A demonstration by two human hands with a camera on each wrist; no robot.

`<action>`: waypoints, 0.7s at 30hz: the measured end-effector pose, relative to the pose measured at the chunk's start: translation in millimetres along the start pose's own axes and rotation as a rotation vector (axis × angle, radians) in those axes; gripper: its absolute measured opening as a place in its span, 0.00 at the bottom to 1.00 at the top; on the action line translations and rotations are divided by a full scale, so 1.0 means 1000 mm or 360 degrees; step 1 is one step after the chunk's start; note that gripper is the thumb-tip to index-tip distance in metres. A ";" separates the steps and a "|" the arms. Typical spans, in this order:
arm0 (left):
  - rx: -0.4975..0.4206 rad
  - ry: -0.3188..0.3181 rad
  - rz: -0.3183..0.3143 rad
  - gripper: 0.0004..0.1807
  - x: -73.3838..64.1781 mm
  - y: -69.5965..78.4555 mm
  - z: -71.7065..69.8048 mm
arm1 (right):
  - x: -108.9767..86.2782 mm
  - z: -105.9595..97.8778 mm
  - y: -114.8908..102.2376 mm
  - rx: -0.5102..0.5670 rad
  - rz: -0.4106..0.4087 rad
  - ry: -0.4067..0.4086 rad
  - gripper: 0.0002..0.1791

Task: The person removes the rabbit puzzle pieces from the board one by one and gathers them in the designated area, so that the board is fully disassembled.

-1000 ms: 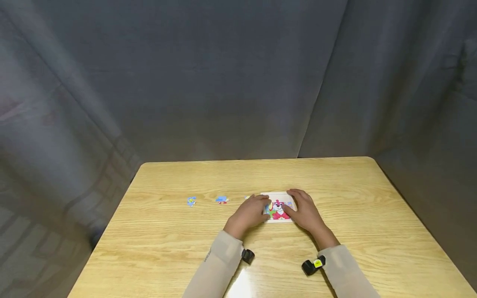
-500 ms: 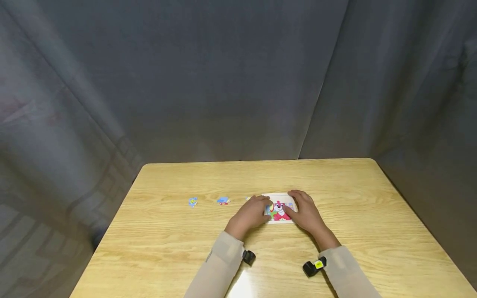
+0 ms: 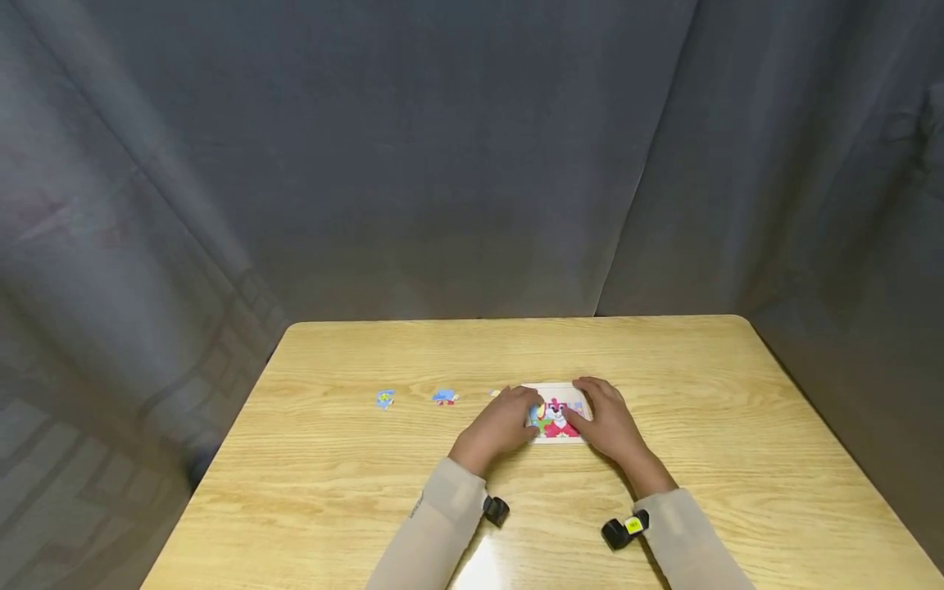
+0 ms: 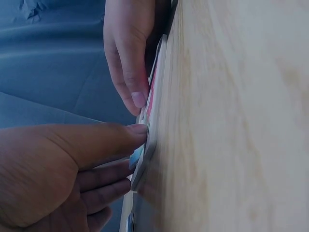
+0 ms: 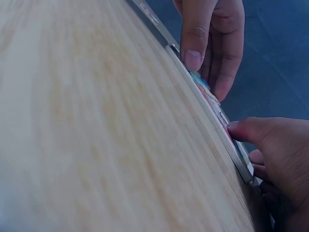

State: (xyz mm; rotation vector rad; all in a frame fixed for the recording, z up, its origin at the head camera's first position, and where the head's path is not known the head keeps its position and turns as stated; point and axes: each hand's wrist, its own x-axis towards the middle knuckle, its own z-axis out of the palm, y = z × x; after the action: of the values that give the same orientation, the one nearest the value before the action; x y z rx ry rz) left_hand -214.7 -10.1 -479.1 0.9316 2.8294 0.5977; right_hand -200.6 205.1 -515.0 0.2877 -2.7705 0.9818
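Note:
A white-framed jigsaw puzzle (image 3: 557, 387) with a red and white cartoon animal lies flat on the table between both hands. My left hand (image 3: 504, 420) is at its left side, thumb near the close edge and fingers farther back. Between them it pinches a mostly blue puzzle piece (image 4: 136, 155) at the board, partly hidden by the fingers. My right hand (image 3: 609, 420) grips the puzzle's right side; its thumb rests on the picture and its fingers reach the far right edge. In the right wrist view the tray edge (image 5: 212, 116) lies low against the wood.
Loose puzzle pieces lie in a row to the left: a blue and yellow piece (image 3: 385, 399), a blue and red piece (image 3: 445, 397), and one partly hidden piece (image 3: 495, 393) behind my left hand. Grey curtains (image 3: 457, 164) hang beyond the wooden table (image 3: 310, 483).
The whole scene shifts slightly right and down as the head view moves. Both hands stay at the puzzle, with barely any finger movement visible.

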 end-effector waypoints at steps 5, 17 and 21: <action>-0.0026 -0.0011 -0.0023 0.25 0.000 0.002 0.001 | -0.002 0.001 0.002 0.0000 0.0009 -0.0003 0.31; -0.0053 -0.0019 -0.0072 0.25 0.000 0.004 0.003 | -0.002 0.001 0.003 0.0007 0.0007 0.0000 0.31; -0.0039 0.0016 -0.0057 0.25 0.002 0.005 0.002 | -0.001 0.001 0.005 0.0006 0.0015 0.0000 0.31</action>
State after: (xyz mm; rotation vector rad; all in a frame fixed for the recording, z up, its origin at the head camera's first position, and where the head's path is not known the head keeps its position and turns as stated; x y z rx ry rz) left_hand -213.5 -4.9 -479.1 0.8743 2.8341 0.6330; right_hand -201.1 208.1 -519.1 0.2751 -2.7727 0.9892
